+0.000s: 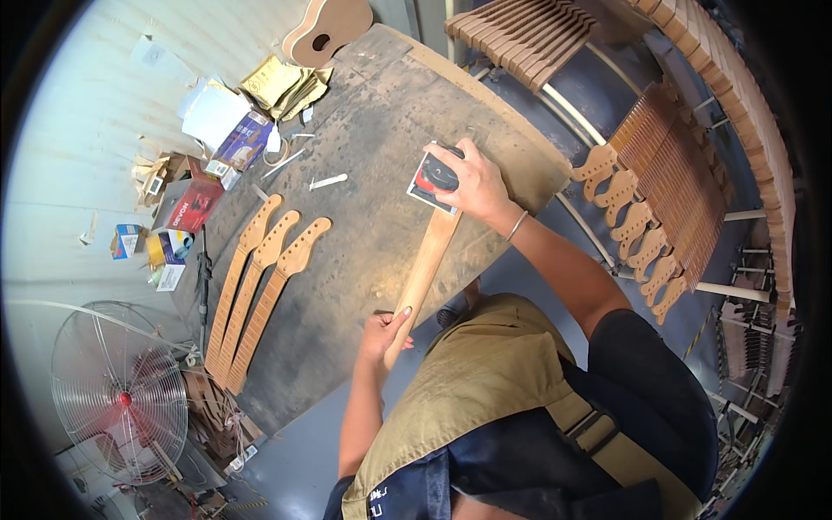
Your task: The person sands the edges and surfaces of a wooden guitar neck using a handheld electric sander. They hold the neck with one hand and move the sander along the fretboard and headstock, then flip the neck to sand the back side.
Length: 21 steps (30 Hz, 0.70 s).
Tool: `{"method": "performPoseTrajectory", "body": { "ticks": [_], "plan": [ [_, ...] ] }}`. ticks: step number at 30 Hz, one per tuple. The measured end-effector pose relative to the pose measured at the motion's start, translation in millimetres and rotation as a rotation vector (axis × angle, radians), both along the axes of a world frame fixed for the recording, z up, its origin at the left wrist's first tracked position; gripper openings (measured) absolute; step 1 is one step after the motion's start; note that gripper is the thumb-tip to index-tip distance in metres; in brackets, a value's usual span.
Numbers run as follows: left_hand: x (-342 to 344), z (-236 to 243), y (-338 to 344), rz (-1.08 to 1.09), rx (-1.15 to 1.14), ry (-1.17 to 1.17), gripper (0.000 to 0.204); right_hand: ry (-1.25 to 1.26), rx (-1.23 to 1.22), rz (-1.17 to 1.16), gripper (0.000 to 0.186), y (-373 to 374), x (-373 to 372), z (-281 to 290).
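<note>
My right hand (477,184) grips a black and red palm sander (439,171) from above. The sander's square pad lies over the far end of a pale wooden guitar neck (431,251), covering that end. Lower down, my left hand (381,334) is closed around the neck's near end, at the table's front edge. Left of it, three guitar necks (258,290) with fretted fingerboards lie side by side on the dark, dusty worktable (347,251), their headstocks pointing away from me.
A guitar body (325,30) and yellow paper sheets (286,85) are at the table's far end. Boxes (189,201) line the left wall. A wire-cage fan (121,394) stands lower left. Racks of guitar necks (663,186) stand right, beyond the table edge. A white strip (328,181) lies mid-table.
</note>
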State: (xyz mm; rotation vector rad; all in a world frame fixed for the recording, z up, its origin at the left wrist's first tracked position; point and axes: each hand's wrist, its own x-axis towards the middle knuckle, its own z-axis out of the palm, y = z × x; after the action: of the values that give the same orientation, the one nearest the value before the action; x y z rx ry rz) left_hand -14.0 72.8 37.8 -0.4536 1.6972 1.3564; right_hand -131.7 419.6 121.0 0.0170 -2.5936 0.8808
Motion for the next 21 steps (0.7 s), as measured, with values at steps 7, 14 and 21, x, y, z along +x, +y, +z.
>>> {"method": "performPoseTrajectory", "body": {
  "ticks": [7, 14, 21],
  "plan": [
    [0.4, 3.3, 2.3, 0.027, -0.002, 0.010, 0.050, -0.065, 0.014, -0.010, 0.077, 0.3, 1.2, 0.6],
    [3.3, 1.9, 4.3, 0.072, -0.015, 0.001, 0.049, -0.075, 0.017, -0.014, 0.078, -0.8, 0.8, -2.8],
    [2.2, 3.2, 3.5, 0.066, -0.011, -0.001, 0.048, -0.077, 0.052, 0.014, 0.076, -4.0, -1.2, -3.8]
  ]
}}
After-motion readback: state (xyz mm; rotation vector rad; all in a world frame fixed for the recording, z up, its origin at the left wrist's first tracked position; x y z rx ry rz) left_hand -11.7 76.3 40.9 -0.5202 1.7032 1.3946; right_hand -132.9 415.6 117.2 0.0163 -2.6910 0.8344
